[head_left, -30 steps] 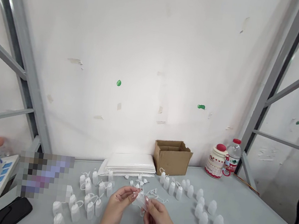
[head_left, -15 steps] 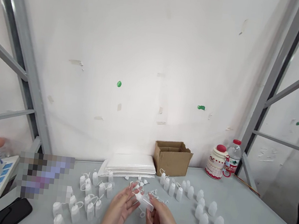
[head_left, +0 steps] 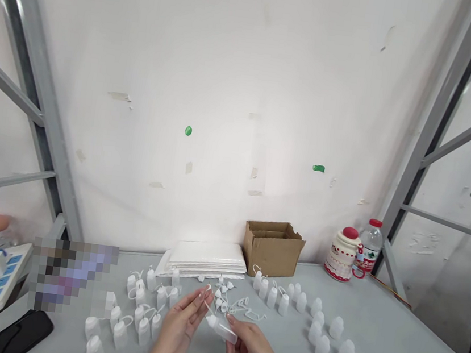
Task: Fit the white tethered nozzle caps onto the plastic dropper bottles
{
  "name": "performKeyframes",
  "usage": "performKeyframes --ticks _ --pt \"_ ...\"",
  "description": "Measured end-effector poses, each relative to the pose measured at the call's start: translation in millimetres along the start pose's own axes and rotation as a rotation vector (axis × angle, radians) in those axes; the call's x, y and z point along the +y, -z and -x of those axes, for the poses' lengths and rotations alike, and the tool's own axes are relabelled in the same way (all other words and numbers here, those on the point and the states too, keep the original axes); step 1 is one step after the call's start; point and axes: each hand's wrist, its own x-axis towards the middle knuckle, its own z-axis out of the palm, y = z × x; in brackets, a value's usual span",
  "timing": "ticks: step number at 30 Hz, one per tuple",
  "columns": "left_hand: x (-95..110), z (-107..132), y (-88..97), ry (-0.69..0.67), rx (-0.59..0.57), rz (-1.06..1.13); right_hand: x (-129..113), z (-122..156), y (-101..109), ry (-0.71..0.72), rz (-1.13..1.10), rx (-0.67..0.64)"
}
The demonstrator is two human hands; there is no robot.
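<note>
Just above the table, a small translucent white squeeze bottle [head_left: 224, 331] lies tilted, its white top pointing up and left. My right hand [head_left: 249, 347] is closed round its base end, thumb on top. My left hand [head_left: 184, 320] pinches the loose end of the thin white strap [head_left: 209, 308] that runs from the bottle's neck; the tip between the fingers is mostly hidden. Beyond my hands lie several small white nozzle tops [head_left: 221, 296] and a loose heap of white looped straps [head_left: 241, 305].
Capped bottles with straps [head_left: 143, 330] stand at left, others [head_left: 272, 297] near the cardboard box [head_left: 275, 256]. Uncapped-looking bottles [head_left: 321, 347] stand at right. White sheets [head_left: 203, 258] are stacked by the wall. A phone [head_left: 20, 336], a patterned jar [head_left: 341, 255] and a water bottle [head_left: 370, 242] sit near the sides.
My left hand has moved up and away from the bottle's top, drawing the strap end with it. The bottle in my right hand has shifted slightly down and left.
</note>
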Motion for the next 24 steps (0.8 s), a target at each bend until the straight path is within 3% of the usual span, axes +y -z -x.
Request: performKeyframes --ticks 4,10,15,24 --pt "-1.8 0.4 -0.8 0.013 0.014 0.023 2.1 -0.7 0.8 0.077 0.034 -0.027" --pt "-2.6 5.4 -1.1 0.016 -0.106 0.056 3.7 -4.3 8.0 0.166 0.111 0.12" --pt "-2.6 7.8 -1.8 0.068 -0.165 0.061 3.5 -6.1 8.9 0.169 0.235 0.165" --pt "-5.0 5.1 -1.5 0.102 -0.147 0.069 3.7 -2.4 4.5 0.198 0.362 0.226"
